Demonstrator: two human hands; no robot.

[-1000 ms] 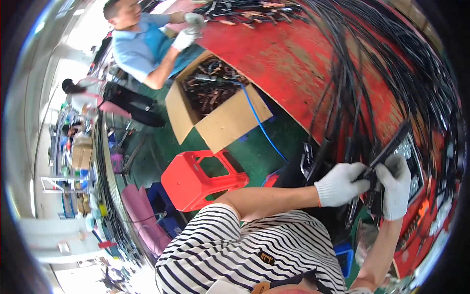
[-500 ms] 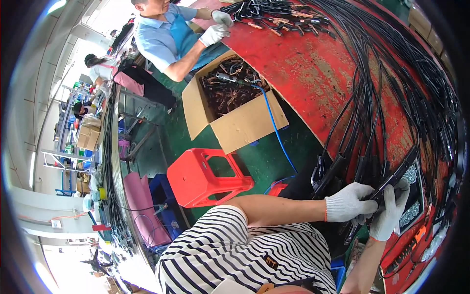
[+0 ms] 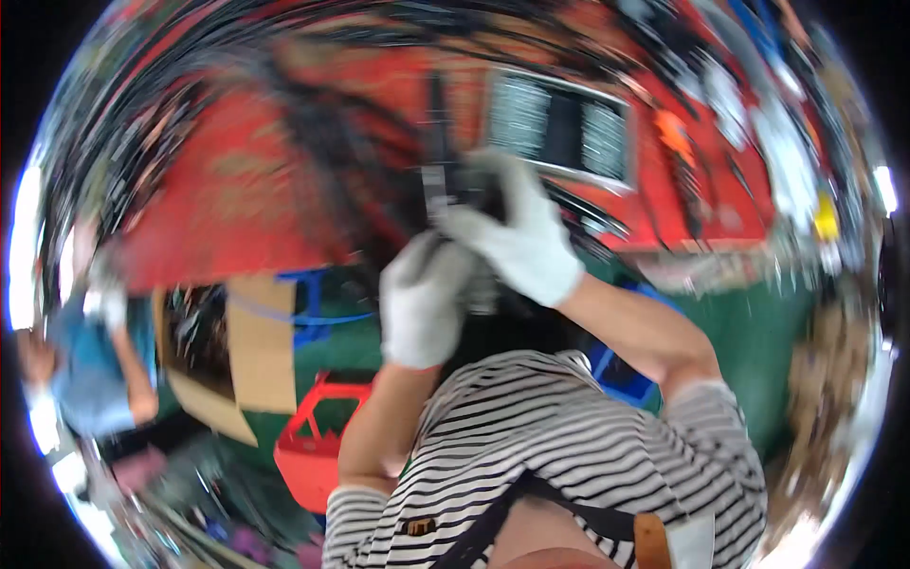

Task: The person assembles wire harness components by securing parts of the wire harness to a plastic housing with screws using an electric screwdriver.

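Both my hands wear white gloves and meet over the near edge of the red table (image 3: 256,209). A long, dark, tube-shaped handle (image 3: 437,123) stands out from between them toward the far side, with a pale band near my fingers. My left hand (image 3: 422,308) closes around its near end. My right hand (image 3: 526,237) is pressed against it from the right, thumb and fingers bent round it. Blur hides the handle's details and its near end. A bundle of black cables (image 3: 327,152) lies just left of it.
A flat, silver-framed tray (image 3: 607,180) and an orange-handled tool (image 3: 675,133) lie to the right. More black cables run along the far side. Below the table's left part are an open carton (image 3: 261,351) and a red stool (image 3: 308,465). A co-worker (image 3: 95,360) stands at far left.
My view has swung right, so table and hands now sit near the middle and the co-worker at far left. Both hands still hold the dark handle.
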